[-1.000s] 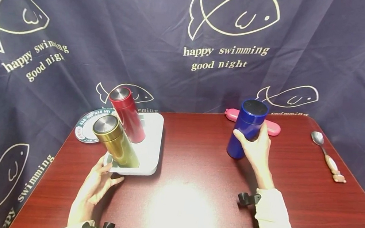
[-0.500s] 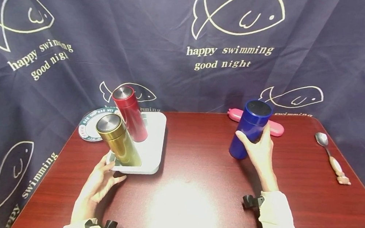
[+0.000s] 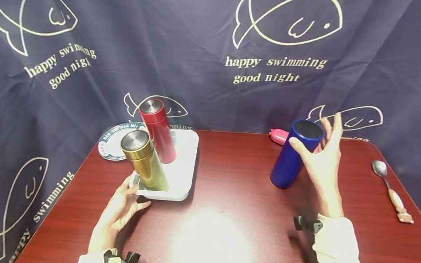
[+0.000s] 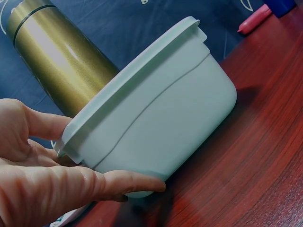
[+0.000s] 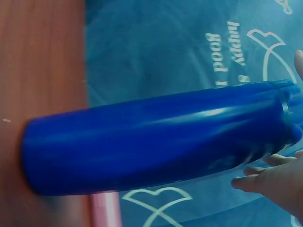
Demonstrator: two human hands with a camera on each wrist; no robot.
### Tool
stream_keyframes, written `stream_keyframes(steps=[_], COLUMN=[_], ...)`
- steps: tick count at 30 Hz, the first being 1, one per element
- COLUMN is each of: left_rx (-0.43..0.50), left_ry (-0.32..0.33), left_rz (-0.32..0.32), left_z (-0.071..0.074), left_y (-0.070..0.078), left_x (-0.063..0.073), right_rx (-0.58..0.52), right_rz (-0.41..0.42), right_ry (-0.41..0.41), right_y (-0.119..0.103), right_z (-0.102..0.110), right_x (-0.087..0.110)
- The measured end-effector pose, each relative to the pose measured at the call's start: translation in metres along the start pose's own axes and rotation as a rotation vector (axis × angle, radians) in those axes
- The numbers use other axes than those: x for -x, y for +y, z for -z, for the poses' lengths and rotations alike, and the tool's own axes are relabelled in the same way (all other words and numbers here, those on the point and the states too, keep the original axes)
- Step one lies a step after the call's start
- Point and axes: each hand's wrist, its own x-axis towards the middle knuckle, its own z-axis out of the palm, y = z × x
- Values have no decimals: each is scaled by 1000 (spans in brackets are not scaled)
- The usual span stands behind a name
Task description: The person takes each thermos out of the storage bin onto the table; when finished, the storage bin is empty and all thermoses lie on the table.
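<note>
A blue thermos bottle (image 3: 289, 160) with a dark lid stands upright on the table. My right hand (image 3: 323, 167) is at its upper end, fingers spread and raised behind the lid, thumb by the near side. In the right wrist view, visible fingertips (image 5: 246, 182) sit off the bottle's wall. At the left, my left hand (image 3: 121, 205) grips the near left corner of a white plastic tub (image 3: 184, 163); one finger lies at the rim, the thumb along the outer wall. Inside the tub stand a gold thermos bottle (image 3: 150, 168) and a red thermos bottle (image 3: 162, 139).
A round plate (image 3: 110, 147) with a lettered rim lies behind the tub at the left. Beyond the blue bottle is a pink elongated case (image 3: 278, 136), partly hidden. A metal spoon (image 3: 391, 191) rests near the right edge. Dark fish-print cloth (image 3: 200, 84) hangs behind.
My right hand has loosened from the blue bottle's side and risen toward its lid, fingers spreading. The bottle keeps its place. The left hand stays at the tub. The head view has turned slightly left.
</note>
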Motion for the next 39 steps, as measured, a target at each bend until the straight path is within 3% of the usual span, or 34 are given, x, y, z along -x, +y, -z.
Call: stream_keyframes(steps=[5,12,17,23,30,39], left_rx=[-3,12,28,26,19,11], left_ry=[-3,18,23,26,35,40], left_rz=[2,2,0,0,-1,-9], left_z=[2,1,-2,-4,-1,-2], left_y=[0,-1,1,1,-1,-1], left_x=[-1,-1,1,1,-1,-1], right_rx=[26,71,49,-21,-69,-122], right_rz=[92,314,397,357,243,181], right_ry=[20,25,-20,-163,-366,-530], right_y=[-30,-79,-82,-68,-50,-26], right_z=[0,-18,-39,-76,-135,-190], right_x=[-7,-4,-7,0,31,69])
